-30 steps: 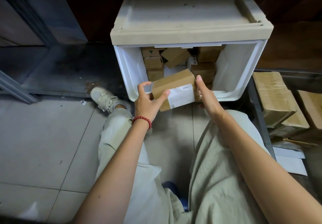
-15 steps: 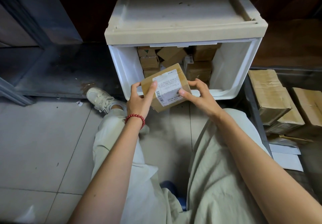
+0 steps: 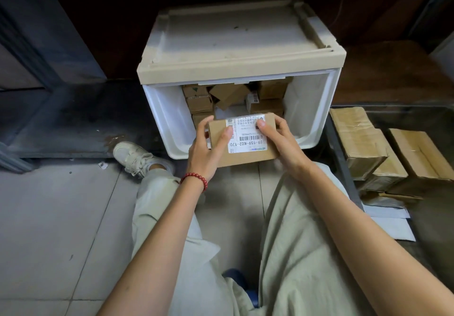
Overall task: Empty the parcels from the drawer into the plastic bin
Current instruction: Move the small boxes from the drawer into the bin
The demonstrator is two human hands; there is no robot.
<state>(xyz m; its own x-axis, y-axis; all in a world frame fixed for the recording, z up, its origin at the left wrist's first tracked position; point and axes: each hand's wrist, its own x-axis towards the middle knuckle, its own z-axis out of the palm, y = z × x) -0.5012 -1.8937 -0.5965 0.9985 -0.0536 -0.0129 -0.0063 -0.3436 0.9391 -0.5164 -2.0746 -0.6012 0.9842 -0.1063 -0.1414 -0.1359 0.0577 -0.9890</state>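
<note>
Left hand and right hand both clasping a small brown cardboard parcel with white label, centre frame, at the mouth of the white plastic drawer. Clear plastic bin sitting right of frame (some boxes in it). Risk: light fingertip hold slipping mid-swing, parcel hitting tiles.

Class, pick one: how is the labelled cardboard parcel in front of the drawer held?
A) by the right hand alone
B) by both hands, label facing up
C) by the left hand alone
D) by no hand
B: the left hand and right hand each grip a side of the parcel, with its white label turned up toward the camera.
</note>
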